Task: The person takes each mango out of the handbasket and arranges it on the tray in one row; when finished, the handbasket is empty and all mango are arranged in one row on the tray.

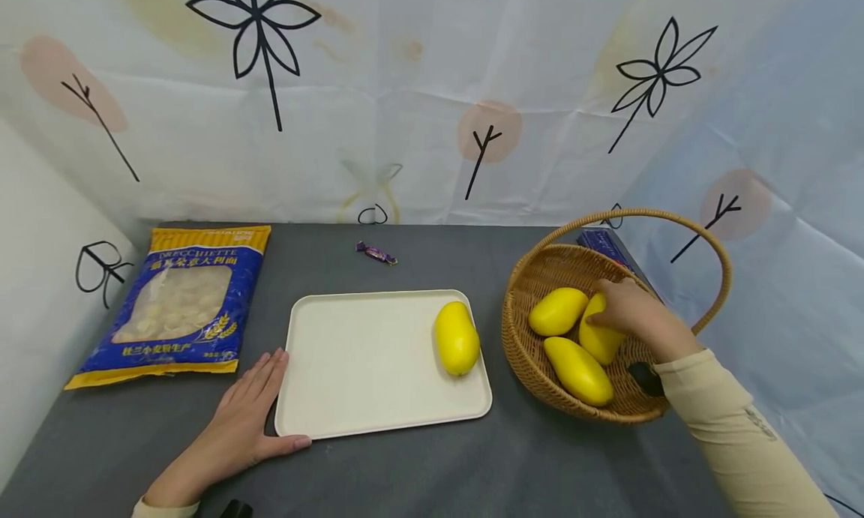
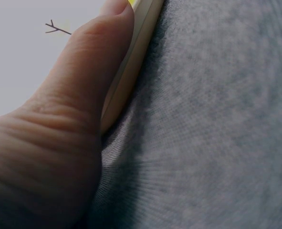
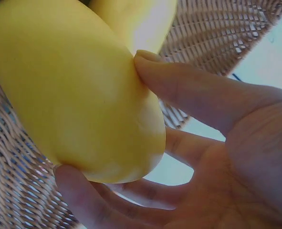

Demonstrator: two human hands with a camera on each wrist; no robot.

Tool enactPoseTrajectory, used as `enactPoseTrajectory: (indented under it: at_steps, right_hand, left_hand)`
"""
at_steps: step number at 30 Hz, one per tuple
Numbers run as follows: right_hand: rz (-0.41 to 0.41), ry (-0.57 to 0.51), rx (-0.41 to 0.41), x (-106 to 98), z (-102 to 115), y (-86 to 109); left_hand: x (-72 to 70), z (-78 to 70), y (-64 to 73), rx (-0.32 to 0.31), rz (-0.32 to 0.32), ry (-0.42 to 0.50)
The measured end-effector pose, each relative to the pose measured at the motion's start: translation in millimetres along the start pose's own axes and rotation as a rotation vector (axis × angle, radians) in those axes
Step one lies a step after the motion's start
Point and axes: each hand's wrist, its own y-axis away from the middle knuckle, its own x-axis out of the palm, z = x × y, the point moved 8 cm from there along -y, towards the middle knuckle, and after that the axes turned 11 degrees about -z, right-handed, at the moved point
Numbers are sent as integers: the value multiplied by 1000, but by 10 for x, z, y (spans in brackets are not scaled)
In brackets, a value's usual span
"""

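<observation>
Inside the wicker basket (image 1: 523, 353), at the right, my right hand (image 1: 631, 312) grips a yellow mango (image 1: 601, 342). The right wrist view shows thumb and fingers curled round one end of this mango (image 3: 78, 95). Two more mangoes lie beside it: one at the upper left (image 1: 558, 311) and one nearer the front (image 1: 578, 370). On the right side of the cream tray (image 1: 364, 368) rests a single mango (image 1: 457, 338). My left hand (image 1: 239, 420) lies with straight, spread fingers against the tray's left edge, its thumb at the front corner.
A blue and yellow pasta bag (image 1: 178, 300) lies at the left. Behind the tray is a small purple wrapped candy (image 1: 376, 253). The basket's tall handle (image 1: 722, 270) arches over its right side. A dark blue box (image 1: 603, 242) is partly hidden behind the basket.
</observation>
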Motion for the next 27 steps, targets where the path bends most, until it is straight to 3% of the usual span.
enactPoseTrajectory:
  at_steps: [13,20,27]
  right_hand:
    - [-107,-30,-27,-326,243,249]
    - [-205,-45,-72,-542,462,443]
    - [-259,-85,-102,-722,708,673]
  left_hand:
    - [-9,4,-19,-26,30,13]
    - [0,-8,-16,-27,34,19]
    - [-16,-17,-14,-5,6,13]
